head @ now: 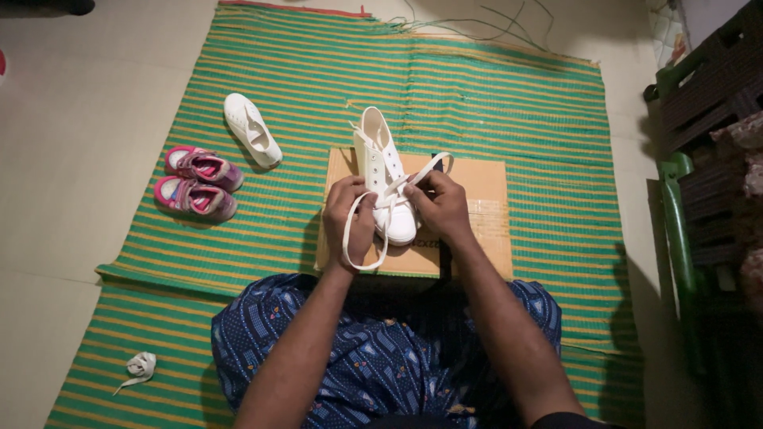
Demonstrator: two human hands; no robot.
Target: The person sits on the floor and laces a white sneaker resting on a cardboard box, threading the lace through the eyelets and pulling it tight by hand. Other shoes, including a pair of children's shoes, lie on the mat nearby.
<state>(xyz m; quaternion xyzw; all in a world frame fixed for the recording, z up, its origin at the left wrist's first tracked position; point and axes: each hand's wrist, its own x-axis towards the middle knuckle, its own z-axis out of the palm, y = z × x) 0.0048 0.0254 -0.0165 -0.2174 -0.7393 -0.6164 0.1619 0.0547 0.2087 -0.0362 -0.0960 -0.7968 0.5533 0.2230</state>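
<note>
One white shoe (385, 171) sits on one flat brown box (485, 199) on the striped mat (517, 103). The left hand (350, 214) and the right hand (439, 205) each pinch its white lace (350, 238). One more white shoe (252, 130) and two pink shoes (199, 183) lie to the left. One loose lace (140, 368) lies near the knee.

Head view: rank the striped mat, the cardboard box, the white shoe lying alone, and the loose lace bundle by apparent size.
1. Striped mat
2. Cardboard box
3. White shoe lying alone
4. Loose lace bundle, smallest although it lies nearer the camera
</note>
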